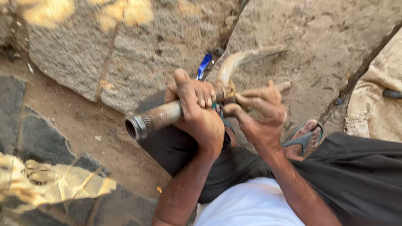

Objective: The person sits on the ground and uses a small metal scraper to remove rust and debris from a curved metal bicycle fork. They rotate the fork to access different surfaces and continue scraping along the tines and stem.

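In the middle of the frame, the left hand (197, 106) is wrapped tight around a grey threaded metal pipe (153, 118); the right hand (259, 113), fingers curled, grips a pale curved horn (234, 62) at the pipe's end.

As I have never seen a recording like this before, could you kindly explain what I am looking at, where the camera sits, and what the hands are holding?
There is no machine here: a seated person works with two bare hands, and the single picture comes from a camera worn on their head, looking down. The left hand grips a metal pipe with a threaded open end pointing left. The right hand holds a curved animal horn where it meets the pipe. Below are dark trousers, a white shirt and a foot in a sandal. The ground is sandy earth with a large rough stone and dark flat slabs. A small blue scrap lies by the stone.
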